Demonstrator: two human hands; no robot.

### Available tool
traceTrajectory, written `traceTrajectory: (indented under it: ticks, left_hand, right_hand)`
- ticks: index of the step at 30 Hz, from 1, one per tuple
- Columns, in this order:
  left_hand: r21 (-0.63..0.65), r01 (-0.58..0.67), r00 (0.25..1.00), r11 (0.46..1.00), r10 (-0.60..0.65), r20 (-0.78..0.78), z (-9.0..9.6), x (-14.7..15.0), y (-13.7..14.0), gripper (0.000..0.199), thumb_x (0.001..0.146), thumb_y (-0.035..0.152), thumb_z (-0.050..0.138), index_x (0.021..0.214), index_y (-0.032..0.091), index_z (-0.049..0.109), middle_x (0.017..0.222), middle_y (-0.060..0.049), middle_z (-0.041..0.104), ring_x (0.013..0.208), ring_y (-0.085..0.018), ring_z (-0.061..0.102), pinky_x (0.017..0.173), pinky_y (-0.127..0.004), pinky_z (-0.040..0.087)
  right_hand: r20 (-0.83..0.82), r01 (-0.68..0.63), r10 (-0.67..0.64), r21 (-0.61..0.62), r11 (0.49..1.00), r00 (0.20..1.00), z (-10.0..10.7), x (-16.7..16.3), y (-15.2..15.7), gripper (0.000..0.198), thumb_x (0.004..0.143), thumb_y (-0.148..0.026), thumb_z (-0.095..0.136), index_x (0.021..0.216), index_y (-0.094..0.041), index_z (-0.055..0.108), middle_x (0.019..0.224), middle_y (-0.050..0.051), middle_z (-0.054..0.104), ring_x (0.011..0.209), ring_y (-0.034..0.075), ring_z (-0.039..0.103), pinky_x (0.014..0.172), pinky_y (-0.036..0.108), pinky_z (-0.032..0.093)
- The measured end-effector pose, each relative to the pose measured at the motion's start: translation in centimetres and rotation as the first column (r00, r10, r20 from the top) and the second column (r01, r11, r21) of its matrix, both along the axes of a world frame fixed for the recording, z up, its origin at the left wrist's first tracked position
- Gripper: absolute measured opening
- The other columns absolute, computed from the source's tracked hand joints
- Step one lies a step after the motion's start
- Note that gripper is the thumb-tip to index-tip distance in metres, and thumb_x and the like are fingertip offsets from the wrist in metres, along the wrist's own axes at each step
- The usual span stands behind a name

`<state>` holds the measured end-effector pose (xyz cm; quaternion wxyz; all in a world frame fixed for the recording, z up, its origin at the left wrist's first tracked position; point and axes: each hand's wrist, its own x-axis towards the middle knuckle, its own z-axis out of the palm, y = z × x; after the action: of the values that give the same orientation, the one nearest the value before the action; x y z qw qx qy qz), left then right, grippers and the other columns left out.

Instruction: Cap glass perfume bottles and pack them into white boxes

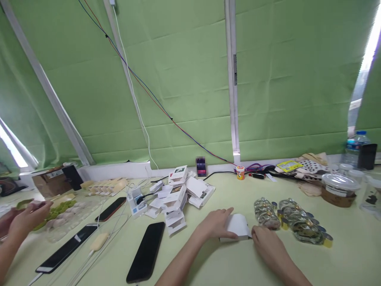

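Note:
A small white cardboard box lies on the pale table in front of me. My left hand grips its left side, thumb along the near edge and fingers over the far side. At the box's right end, my right hand is closed with its fingertips pinched at the edge; what exactly they pinch is partly hidden. Just beyond my right hand lie two rows of clear glass bottles with gold-coloured caps. A heap of white boxes, some with open ends, is left of my left hand.
A black phone lies left of my left forearm, with more phones and white cables further left. At far left, another person's hands are over a tray of small items. A round lidded container stands back right.

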<state>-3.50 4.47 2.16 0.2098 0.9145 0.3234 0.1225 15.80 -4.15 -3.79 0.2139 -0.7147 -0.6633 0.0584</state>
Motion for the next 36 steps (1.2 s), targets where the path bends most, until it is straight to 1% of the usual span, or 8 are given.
traceTrajectory:
  ticks: [3, 7, 10, 12, 16, 27, 32, 36]
  left_hand:
    - [-0.018, -0.033, 0.998, 0.999, 0.032, -0.053, -0.1, -0.4, 0.1, 0.075, 0.063, 0.055, 0.072, 0.129, 0.024, 0.053, 0.117, -0.015, 0.062, 0.102, -0.04, 0.059, 0.088, -0.045, 0.042]
    - [-0.094, -0.051, 0.994, 0.994, 0.059, 0.094, 0.1, -1.2, 0.4, 0.067, 0.062, 0.051, 0.074, 0.122, 0.024, 0.059, 0.117, -0.012, 0.063, 0.105, -0.035, 0.057, 0.088, -0.038, 0.041]
    - [-0.132, -0.11, 0.97, 0.985, 0.135, 0.2, 0.0, -1.4, 1.3, 0.04, 0.071, 0.033, 0.067, 0.109, 0.023, 0.066, 0.103, -0.007, 0.069, 0.093, -0.028, 0.061, 0.08, -0.032, 0.042]
    - [-0.121, -0.174, 0.951, 0.977, 0.199, 0.237, -0.1, -1.5, 2.1, 0.022, 0.076, 0.025, 0.056, 0.094, 0.021, 0.069, 0.085, -0.005, 0.069, 0.082, -0.024, 0.061, 0.074, -0.03, 0.041]
    - [-0.105, -0.273, 0.904, 0.956, 0.292, 0.313, 0.0, -1.7, 3.0, 0.011, 0.074, 0.021, 0.055, 0.064, 0.019, 0.06, 0.06, 0.001, 0.055, 0.068, -0.021, 0.054, 0.067, -0.027, 0.036]
    - [-0.215, -0.338, 0.788, 0.916, 0.4, 0.467, 0.2, -2.2, 2.9, 0.013, 0.063, 0.011, 0.062, 0.058, 0.022, 0.055, 0.054, 0.003, 0.051, 0.067, -0.022, 0.055, 0.072, -0.028, 0.038]
    - [-0.28, -0.387, 0.66, 0.878, 0.476, 0.581, 2.5, -4.8, 4.0, 0.015, 0.059, 0.009, 0.069, 0.06, 0.02, 0.06, 0.058, 0.0, 0.058, 0.066, -0.023, 0.058, 0.07, -0.031, 0.044]
    - [-0.322, -0.514, 0.431, 0.795, 0.564, 0.705, 6.2, -9.4, 5.2, 0.019, 0.069, 0.016, 0.07, 0.087, 0.018, 0.064, 0.081, -0.006, 0.064, 0.069, -0.023, 0.06, 0.064, -0.033, 0.05]
  right_hand:
    - [-0.134, -0.037, 0.036, -0.01, 0.999, 0.99, -0.4, 0.6, 0.4, 0.032, 0.084, -0.012, 0.037, 0.07, -0.02, 0.065, 0.071, 0.008, 0.073, 0.071, 0.024, 0.069, 0.054, 0.027, 0.039]
    - [-0.277, -0.135, 0.14, 0.036, 0.99, 0.951, 0.2, 0.8, 1.0, 0.037, 0.086, -0.01, 0.027, 0.097, -0.017, 0.061, 0.082, 0.006, 0.074, 0.061, 0.017, 0.067, 0.051, 0.024, 0.046]
    - [-0.297, -0.221, 0.248, 0.123, 0.967, 0.922, 1.2, 0.0, 1.4, 0.041, 0.085, -0.007, 0.027, 0.114, -0.016, 0.055, 0.112, 0.01, 0.067, 0.091, 0.017, 0.067, 0.072, 0.027, 0.051]
    - [-0.272, -0.272, 0.306, 0.155, 0.95, 0.912, 2.0, -0.8, 1.8, 0.038, 0.086, -0.007, 0.03, 0.109, -0.018, 0.058, 0.115, 0.009, 0.065, 0.104, 0.018, 0.061, 0.084, 0.03, 0.047]
    - [-0.197, -0.304, 0.321, 0.111, 0.946, 0.927, 2.9, -2.5, 2.7, 0.017, 0.082, -0.013, 0.05, 0.088, -0.018, 0.065, 0.092, 0.008, 0.07, 0.09, 0.024, 0.062, 0.076, 0.033, 0.045]
    - [-0.138, -0.406, 0.401, -0.01, 0.914, 0.906, 2.1, -2.3, 3.0, 0.019, 0.071, -0.004, 0.056, 0.078, -0.019, 0.065, 0.083, 0.002, 0.069, 0.078, 0.018, 0.062, 0.066, 0.024, 0.04]
    - [-0.148, -0.357, 0.355, 0.013, 0.934, 0.923, 2.1, -1.4, 0.6, 0.019, 0.076, -0.005, 0.05, 0.08, -0.018, 0.062, 0.086, 0.006, 0.067, 0.082, 0.02, 0.063, 0.072, 0.028, 0.043]
    - [-0.184, -0.341, 0.344, 0.046, 0.939, 0.921, 1.5, -0.5, -0.5, 0.017, 0.083, -0.01, 0.048, 0.08, -0.019, 0.061, 0.086, 0.005, 0.066, 0.083, 0.02, 0.064, 0.073, 0.029, 0.045]
